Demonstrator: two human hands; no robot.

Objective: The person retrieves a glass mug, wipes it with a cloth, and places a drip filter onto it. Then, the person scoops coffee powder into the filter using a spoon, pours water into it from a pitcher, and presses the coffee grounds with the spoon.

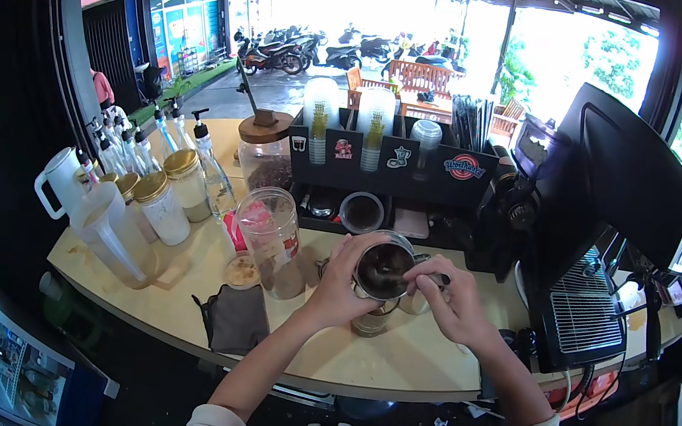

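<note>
My left hand [341,282] wraps around the side of a round metal cup [385,270] with dark contents, raised above the counter. At the cup's right rim, my right hand [445,297] is closed in a pinch; a thin shiny piece shows by its fingers, but whether it is a spoon or the cup's handle I cannot tell. Partly hidden below the cup stands a small glass container [369,324]. To the left of my left hand is a tall clear jar [270,242] with brown powder low inside. A dark folded cloth [235,321] lies on the counter's front edge.
Gold-lidded jars [163,208], a clear plastic pitcher [115,237] and pump bottles [212,163] crowd the left side. A black organizer [387,170] holding stacked cups stands behind. At right are a black monitor [628,177] and a machine with a metal drip grid [586,313].
</note>
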